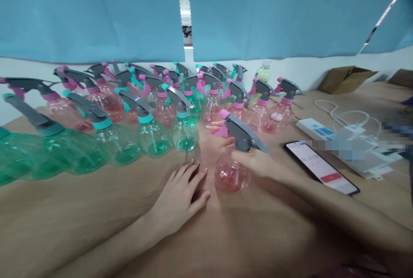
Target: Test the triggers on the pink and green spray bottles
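My left hand (180, 194) lies on the wooden table with its fingers a little apart, holding nothing. Just right of it a clear pink spray bottle (232, 177) with a grey and pink trigger head stands upright or nearly so. My right hand (250, 159) comes from the right and is around the neck of this bottle, its fingers partly hidden behind the trigger head. Beyond my left hand a green spray bottle (185, 136) with a teal collar heads a row of similar green ones. Several pink spray bottles (279, 114) stand behind my right hand.
A phone (321, 168) showing a timer lies to the right of the bottles. Past it are a white power strip (322, 131) and loose cables. An open cardboard box (345, 81) sits at the back right, and a blue curtain (112, 15) hangs behind.
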Motion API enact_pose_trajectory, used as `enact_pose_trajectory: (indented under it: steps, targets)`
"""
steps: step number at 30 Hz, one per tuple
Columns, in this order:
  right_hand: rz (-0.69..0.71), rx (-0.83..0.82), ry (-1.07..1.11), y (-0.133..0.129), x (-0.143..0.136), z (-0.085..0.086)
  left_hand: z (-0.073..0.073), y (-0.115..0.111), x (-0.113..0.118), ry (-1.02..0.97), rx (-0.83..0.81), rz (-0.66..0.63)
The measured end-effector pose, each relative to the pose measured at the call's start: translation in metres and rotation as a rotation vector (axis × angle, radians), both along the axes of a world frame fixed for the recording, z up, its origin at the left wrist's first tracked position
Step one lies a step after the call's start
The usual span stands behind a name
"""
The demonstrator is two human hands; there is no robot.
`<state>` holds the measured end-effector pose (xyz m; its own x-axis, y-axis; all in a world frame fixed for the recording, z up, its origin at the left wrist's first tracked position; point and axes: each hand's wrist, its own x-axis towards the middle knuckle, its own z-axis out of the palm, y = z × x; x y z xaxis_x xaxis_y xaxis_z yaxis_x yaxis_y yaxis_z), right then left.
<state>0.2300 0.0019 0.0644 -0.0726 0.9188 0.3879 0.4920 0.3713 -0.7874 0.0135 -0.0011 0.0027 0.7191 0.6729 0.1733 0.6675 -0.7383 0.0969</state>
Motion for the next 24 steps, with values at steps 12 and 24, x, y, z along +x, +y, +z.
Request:
enact_pose_trajectory:
  steps: [12, 24]
  targets:
    - [-0.046, 0.001, 0.021, 0.0003, -0.001, -0.0028, -0.0011, 0.0001, -0.0006, -0.008, -0.003, -0.008]
    - [-0.036, 0.011, -0.011, 0.0028, 0.002, -0.0093, -0.0014, 0.0, -0.0008, -0.006, 0.0, -0.004]
